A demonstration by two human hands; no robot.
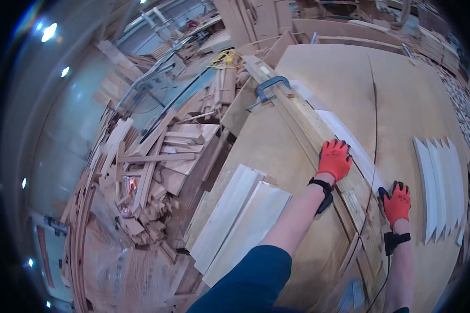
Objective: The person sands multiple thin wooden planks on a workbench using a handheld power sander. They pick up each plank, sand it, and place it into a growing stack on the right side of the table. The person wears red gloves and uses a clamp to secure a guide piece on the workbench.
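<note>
Dial centred on your left hand (335, 159): it lies palm down over the long wooden rail (297, 116), fingers slightly spread toward the white strip (361, 156), which runs along the rail just beside it at three o'clock. Your right hand (397, 203), at four o'clock, is by the strip's near end, thumb parted from the fingers; cannot tell whether it pinches the strip or merely touches it. Blue clamp (271, 89) sits on the rail at half past ten. Progress, by judgement: rail appears secured at the clamped end; strip seems laid in line, with handling unfinished. Several pointed strips (436, 188) on the desk (418, 94) at half past three look already shaped. Pale boards (230, 214) at eight o'clock lie untouched, possibly remaining stock; final count unclear.
</note>
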